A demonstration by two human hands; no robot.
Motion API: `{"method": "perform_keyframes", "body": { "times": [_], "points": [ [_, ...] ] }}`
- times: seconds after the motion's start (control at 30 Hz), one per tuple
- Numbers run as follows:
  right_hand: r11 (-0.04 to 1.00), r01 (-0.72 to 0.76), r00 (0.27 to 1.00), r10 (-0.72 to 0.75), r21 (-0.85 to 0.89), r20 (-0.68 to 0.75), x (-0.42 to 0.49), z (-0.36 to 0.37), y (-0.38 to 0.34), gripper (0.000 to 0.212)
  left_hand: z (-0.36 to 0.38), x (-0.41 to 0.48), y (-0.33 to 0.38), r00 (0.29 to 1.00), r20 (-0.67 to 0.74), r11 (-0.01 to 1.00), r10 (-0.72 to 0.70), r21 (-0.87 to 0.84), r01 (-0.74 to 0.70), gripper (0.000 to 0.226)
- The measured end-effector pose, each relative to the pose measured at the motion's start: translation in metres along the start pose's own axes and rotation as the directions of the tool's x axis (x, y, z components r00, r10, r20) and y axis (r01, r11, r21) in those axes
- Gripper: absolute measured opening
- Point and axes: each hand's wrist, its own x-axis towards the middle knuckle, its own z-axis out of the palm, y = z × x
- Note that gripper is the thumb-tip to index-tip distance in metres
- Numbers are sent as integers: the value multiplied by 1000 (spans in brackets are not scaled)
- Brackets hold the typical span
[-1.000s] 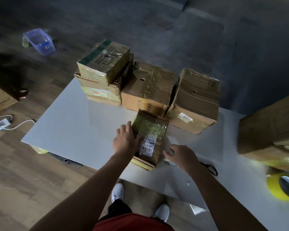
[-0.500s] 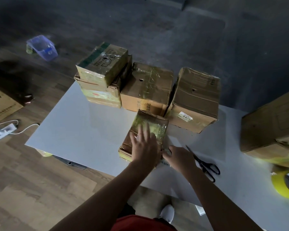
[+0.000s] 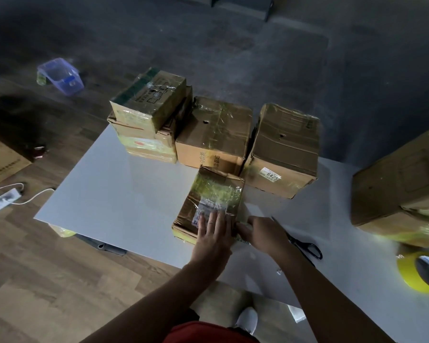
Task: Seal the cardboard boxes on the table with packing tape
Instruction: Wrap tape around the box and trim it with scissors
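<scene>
The left hand (image 3: 212, 235) pressed flat, fingers straight, on the small box (image 3: 216, 191); the right hand (image 3: 265, 233) touched its side, grip unclear.

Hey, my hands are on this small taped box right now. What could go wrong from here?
1. The scissors lie right beside the right hand. A sideways sweep could catch the blades or knock them away.
2. The small box sits close to the near edge of the table, and the left hand presses flat on its near end. A hard push might slide or tip it toward you.
</scene>
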Motion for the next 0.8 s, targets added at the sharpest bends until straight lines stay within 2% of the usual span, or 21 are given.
{"method": "perform_keyframes", "body": {
  "times": [0.13,0.23,0.33,0.4,0.47,0.57,0.63,0.7,0.8],
  "points": [
    [1000,4,1000,-4,17,6,-2,3,-3,49,-2,-6,1,994,-106,999,7,36,-3,88],
    [999,16,1000,-15,49,-15,-3,5,-3,45,-3,-2,3,996,-81,996,-27,84,34,76],
    [996,48,998,-45,73,-42,-3,5,1,40,-3,3,6,999,-37,998,-25,50,27,74],
    [990,52,998,-47,135,-47,-4,0,3,34,-5,1,6,996,-80,999,-36,-31,33,72],
    [972,58,997,-43,226,-69,-4,-10,2,35,-11,-2,2,984,-161,979,-72,-198,40,72],
    [924,170,979,-119,343,-165,-4,-41,-2,37,-21,-4,-4,922,-345,879,-175,-476,-12,69],
    [874,272,953,-186,403,-240,-6,-69,-7,38,-27,-6,-8,898,-381,793,-222,-606,-61,72],
    [815,328,937,-217,478,-273,-6,-91,-13,33,-30,-8,-14,919,-338,752,-203,-655,-75,77],
    [813,305,951,-234,496,-201,-6,-96,-22,27,-26,-14,-30,926,-346,818,-151,-570,-79,73]
  ]
}}
